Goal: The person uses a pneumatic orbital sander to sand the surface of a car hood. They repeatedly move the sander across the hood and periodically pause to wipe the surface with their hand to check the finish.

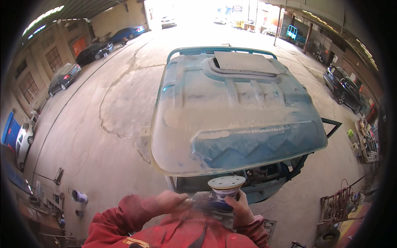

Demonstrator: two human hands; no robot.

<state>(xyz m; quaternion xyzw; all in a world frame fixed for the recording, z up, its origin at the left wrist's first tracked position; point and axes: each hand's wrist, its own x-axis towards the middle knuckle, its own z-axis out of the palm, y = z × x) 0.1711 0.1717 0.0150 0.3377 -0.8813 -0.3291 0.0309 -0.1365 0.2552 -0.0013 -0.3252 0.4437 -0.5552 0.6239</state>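
Observation:
Close to my chest is an orbital sander (226,192), turned so that its round, pale pad with small holes faces up. My right hand (241,208) is closed around the sander's body, the thumb lying on its side below the pad. My left hand (173,201) is closed at the sander's left end, its fingers smeared by motion; what it grips there is too blurred to make out. Just beyond both hands stands a truck cab, its roof (231,107) teal with large dusty, sanded-grey patches. A grey sheet (247,62) partly covers the roof opening.
A dark mirror bracket or door frame (333,126) juts from the cab's right side. On the left floor are a white bucket (79,196) and a jack-like tool (58,176). A metal rack (337,205) and a tyre (328,238) lie at the right. Cars line both walls.

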